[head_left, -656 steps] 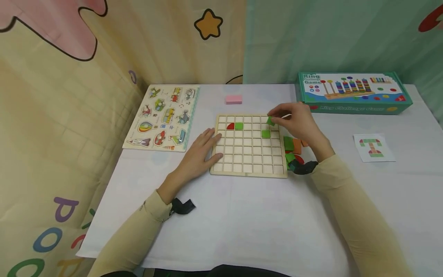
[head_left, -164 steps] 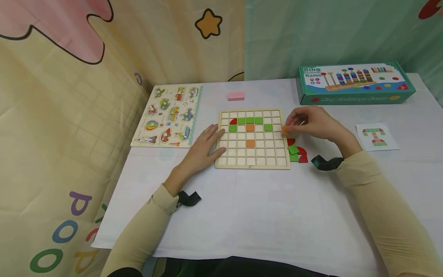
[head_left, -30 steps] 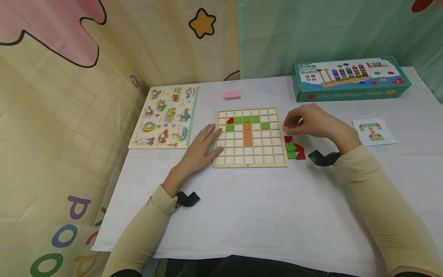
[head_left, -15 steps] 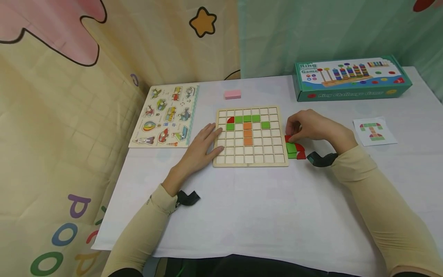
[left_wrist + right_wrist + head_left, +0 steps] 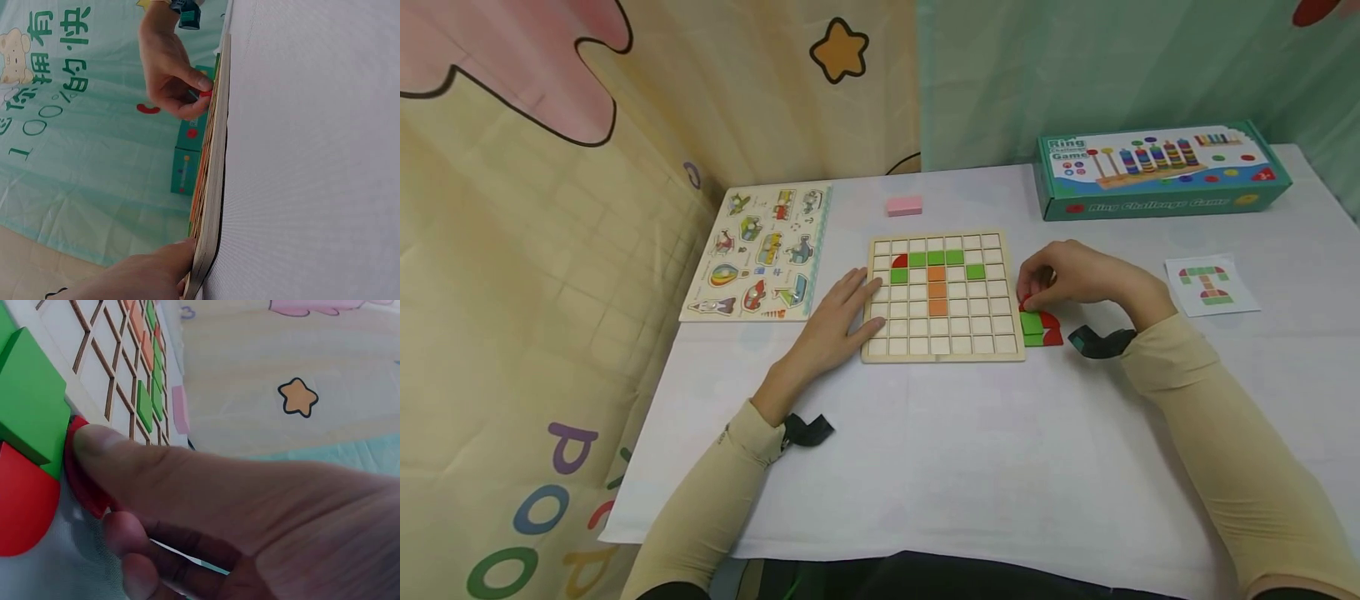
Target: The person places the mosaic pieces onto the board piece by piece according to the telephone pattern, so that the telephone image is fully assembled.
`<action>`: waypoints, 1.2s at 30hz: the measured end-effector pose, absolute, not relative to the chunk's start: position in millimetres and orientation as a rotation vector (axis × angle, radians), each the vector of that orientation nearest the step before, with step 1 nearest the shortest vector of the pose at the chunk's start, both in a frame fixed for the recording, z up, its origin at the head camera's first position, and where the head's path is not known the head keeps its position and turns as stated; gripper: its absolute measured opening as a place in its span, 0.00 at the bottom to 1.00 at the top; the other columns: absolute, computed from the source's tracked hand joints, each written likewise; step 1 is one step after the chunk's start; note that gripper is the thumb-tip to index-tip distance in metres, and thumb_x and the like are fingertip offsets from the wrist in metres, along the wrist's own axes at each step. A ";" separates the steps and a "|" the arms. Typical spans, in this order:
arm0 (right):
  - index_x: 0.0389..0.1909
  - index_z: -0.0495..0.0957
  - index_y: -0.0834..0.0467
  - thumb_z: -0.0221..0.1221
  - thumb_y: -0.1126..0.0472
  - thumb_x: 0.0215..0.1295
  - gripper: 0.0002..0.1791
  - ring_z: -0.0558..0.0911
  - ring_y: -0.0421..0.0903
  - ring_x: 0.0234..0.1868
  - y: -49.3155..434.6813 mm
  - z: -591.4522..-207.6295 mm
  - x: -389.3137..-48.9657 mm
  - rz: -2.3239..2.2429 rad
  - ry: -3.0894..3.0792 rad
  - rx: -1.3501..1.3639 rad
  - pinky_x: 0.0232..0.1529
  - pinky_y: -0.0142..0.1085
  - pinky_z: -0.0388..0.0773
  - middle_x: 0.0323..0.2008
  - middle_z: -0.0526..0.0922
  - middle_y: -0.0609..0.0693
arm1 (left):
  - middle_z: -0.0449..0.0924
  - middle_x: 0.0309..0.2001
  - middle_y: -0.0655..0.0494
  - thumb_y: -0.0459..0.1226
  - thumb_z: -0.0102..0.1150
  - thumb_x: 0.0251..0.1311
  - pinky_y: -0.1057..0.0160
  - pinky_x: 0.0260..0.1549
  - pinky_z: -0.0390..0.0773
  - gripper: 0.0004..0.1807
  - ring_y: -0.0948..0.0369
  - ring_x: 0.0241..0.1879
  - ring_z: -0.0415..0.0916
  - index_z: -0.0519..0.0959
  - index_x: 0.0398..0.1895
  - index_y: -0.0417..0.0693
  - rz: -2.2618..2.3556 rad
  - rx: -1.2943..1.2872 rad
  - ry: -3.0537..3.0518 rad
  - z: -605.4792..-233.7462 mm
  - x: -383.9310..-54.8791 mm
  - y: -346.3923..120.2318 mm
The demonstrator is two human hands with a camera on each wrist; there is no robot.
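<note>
A wooden grid board (image 5: 940, 359) lies mid-table. My left hand (image 5: 831, 321) rests along its left edge, fingers extended, with thumb and fingertips on the frame. Just off the board's right edge, my right hand (image 5: 1078, 275) pinches a red quarter-circle tile (image 5: 87, 481) between thumb and fingers. Beside it lie overlapping green square tiles (image 5: 34, 394) and more red rounded tiles (image 5: 25, 503). On the grid sit one red quarter-circle (image 5: 900, 262), several green squares (image 5: 936, 257), and a column of three orange squares (image 5: 937, 290).
A card with a printed coloured pattern (image 5: 1212, 285) lies to the right. Behind it stands a green Ring Challenge Game box (image 5: 1165, 171). A pink block (image 5: 904, 206) is beyond the board, and a picture puzzle board (image 5: 756, 250) is at the left.
Over the longer span, green and orange squares have been added to the grid. In the last second my right hand has lowered onto the red quarter-circle tile; my left hand has stayed put.
</note>
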State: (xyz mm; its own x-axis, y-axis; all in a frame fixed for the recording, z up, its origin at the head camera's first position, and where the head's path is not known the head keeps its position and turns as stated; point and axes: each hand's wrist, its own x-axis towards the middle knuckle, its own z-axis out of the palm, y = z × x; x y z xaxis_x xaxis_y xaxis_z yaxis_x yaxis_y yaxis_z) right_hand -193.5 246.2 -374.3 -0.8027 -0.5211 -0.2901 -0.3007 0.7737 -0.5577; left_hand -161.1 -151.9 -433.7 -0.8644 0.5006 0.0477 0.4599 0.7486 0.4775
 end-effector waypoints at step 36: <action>0.37 0.86 0.65 0.69 0.63 0.67 0.08 0.88 0.46 0.31 169.2 -393.9 -210.8 -1.453 2.926 -0.108 0.51 0.43 0.80 0.35 0.90 0.63 | 0.47 0.86 0.50 0.52 0.54 0.78 0.45 0.83 0.48 0.38 0.52 0.86 0.40 0.59 0.84 0.51 0.755 0.779 2.861 -434.4 -160.2 -152.8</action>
State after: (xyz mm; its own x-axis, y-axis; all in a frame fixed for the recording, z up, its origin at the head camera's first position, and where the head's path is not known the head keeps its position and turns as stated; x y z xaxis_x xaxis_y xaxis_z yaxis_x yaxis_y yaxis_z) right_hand -210.8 169.2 -393.9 -0.9898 -0.0026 0.1423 -0.1149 0.6043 -0.7884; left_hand -160.2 -152.8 -434.4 -0.8673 0.4954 0.0492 0.4552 0.7489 0.4816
